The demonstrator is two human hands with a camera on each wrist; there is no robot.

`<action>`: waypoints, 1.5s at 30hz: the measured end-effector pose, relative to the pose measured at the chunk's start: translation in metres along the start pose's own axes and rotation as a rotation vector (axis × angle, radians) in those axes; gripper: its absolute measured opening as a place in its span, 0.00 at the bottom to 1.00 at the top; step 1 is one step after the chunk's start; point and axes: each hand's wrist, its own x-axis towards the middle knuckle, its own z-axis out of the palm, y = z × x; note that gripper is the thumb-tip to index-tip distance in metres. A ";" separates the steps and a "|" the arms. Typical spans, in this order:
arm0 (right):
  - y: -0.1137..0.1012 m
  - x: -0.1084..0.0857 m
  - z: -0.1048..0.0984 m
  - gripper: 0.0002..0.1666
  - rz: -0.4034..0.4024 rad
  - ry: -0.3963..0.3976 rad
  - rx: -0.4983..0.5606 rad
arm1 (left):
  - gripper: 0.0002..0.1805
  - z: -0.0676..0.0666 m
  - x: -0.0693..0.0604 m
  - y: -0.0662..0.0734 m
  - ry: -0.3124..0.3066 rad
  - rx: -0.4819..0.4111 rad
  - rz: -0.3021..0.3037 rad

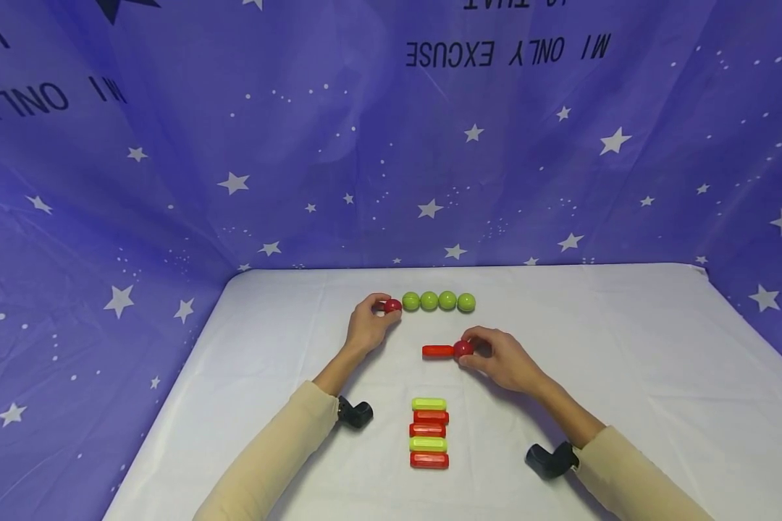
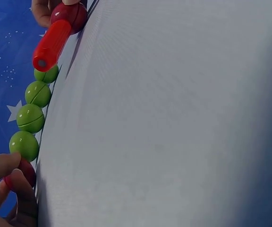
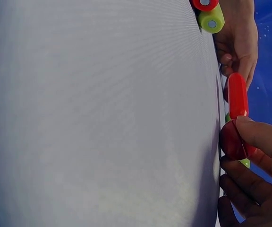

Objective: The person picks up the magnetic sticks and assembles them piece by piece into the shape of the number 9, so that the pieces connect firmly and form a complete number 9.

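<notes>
1. Over by the far edge, the person's left hand (image 1: 368, 325) pinches a plain red ball (image 1: 393, 306) between thumb and fingers.
2. That ball sits at the left end of a row of four green balls (image 1: 429, 301), the nearest one blocking its right side.
3. Closer in, the right hand (image 1: 507, 362) grips a second red ball (image 1: 463, 350), thumb and fingers around it; a red rod (image 1: 438, 352) meets that ball, pointing left.
4. From the left wrist, the rod partly hides the farthest green ball; its free end shows a grey disc (image 2: 42, 63).
5. Between the forearms lies a column of five short bars (image 1: 429, 430), three red and two yellow-green.
6. Black wrist devices (image 1: 550, 461) jut inward by the beige sleeves (image 1: 270, 456), flanking the column.
7. Everything lies on a white cloth (image 1: 658, 347), walled in by a starry blue-purple backdrop (image 1: 391, 166) with upside-down lettering (image 1: 508, 51).
</notes>
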 end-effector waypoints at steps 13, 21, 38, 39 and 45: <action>0.001 -0.001 0.002 0.17 0.003 0.005 0.005 | 0.22 -0.004 -0.010 0.007 -0.079 0.103 0.001; 0.000 -0.001 0.001 0.16 -0.005 0.005 0.010 | 0.20 -0.012 -0.030 0.015 -0.202 0.143 0.037; 0.001 -0.001 -0.001 0.16 -0.009 0.011 -0.007 | 0.21 -0.025 -0.063 0.020 -0.391 -0.051 -0.036; 0.000 -0.001 -0.001 0.16 -0.007 0.014 -0.007 | 0.21 -0.024 -0.064 0.019 -0.401 -0.052 -0.033; 0.000 -0.001 -0.001 0.16 -0.004 0.008 -0.002 | 0.20 -0.021 -0.067 0.017 -0.431 -0.036 -0.012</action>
